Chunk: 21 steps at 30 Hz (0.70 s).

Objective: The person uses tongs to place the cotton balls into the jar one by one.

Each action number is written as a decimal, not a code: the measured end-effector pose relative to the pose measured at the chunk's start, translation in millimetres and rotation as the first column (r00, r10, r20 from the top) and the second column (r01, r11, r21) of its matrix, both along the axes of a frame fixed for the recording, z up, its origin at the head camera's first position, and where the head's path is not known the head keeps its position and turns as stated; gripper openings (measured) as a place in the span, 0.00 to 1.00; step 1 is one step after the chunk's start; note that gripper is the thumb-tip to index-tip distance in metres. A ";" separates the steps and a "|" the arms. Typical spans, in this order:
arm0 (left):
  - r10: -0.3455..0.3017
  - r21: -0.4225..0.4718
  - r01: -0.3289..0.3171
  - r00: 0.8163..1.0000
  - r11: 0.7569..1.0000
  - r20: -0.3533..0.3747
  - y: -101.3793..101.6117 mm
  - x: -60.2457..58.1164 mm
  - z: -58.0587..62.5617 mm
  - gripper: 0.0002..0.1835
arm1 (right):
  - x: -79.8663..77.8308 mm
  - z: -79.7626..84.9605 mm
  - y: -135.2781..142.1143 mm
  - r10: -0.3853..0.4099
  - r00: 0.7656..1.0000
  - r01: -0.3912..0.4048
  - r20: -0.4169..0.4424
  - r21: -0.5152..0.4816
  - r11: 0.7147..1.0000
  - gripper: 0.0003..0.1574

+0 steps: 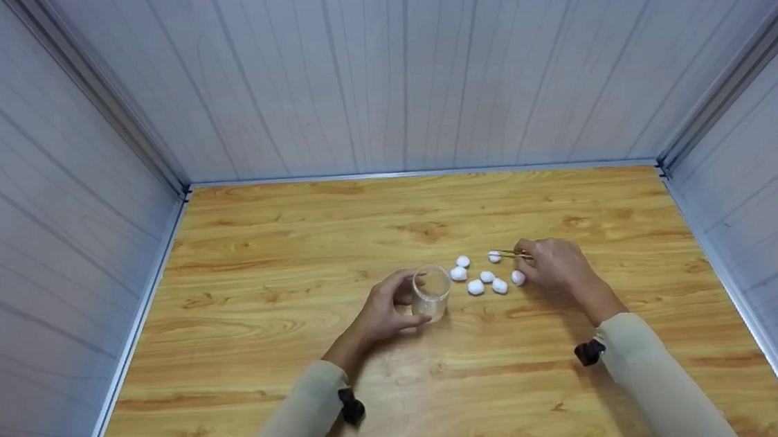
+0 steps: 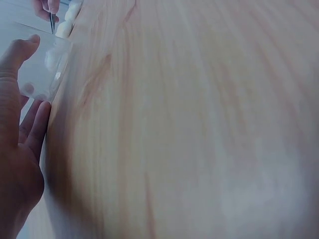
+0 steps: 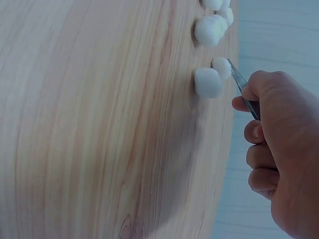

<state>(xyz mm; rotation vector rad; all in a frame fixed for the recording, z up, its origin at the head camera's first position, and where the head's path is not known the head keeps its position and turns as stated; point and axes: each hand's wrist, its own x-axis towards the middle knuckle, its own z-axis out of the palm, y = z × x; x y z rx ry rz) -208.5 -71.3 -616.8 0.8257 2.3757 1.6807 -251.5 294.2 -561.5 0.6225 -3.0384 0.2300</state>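
Observation:
My left hand [image 1: 386, 309] grips a clear plastic cup [image 1: 432, 302] from its left side, thumb on the near wall and fingers round the far side. The cup stands upright on the table, its mouth facing up. My right hand [image 1: 556, 264] pinches metal tweezers [image 3: 239, 79] between thumb and forefinger, the other fingers curled in. In the head view the tips reach left to a white cotton ball [image 1: 495, 257] and lie on either side of it. Several other cotton balls [image 1: 475, 287] lie loosely between the cup and my right hand, one [image 1: 518, 278] right below the hand.
The wood-grain table [image 1: 261, 270] is enclosed by pale panel walls [image 1: 377, 73] at the back and both sides, with metal strips along the edges. A dark wrist camera [image 1: 352, 407] sits on the left sleeve, another [image 1: 589, 352] on the right.

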 end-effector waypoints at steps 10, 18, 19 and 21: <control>0.010 -0.007 -0.010 1.000 1.000 0.007 0.4 -0.6 -0.1 0.42 | 0.1 0.4 0.1 0.024 0.999 -0.024 -0.041 -0.013 1.000 0.09; -0.017 0.029 0.016 1.000 0.999 0.020 -0.1 -0.7 -1.2 0.42 | 1.9 -2.0 0.9 0.038 0.996 -0.041 -0.085 -0.025 0.999 0.07; -0.020 0.037 0.019 1.000 0.999 0.021 -0.2 -0.4 -1.2 0.42 | 2.2 -2.3 1.2 0.040 0.995 -0.043 -0.088 -0.027 0.999 0.07; -0.016 0.041 0.015 1.000 0.999 0.019 -0.1 0.0 -0.8 0.42 | 1.9 -2.6 1.7 0.043 0.995 -0.046 -0.088 -0.027 0.999 0.07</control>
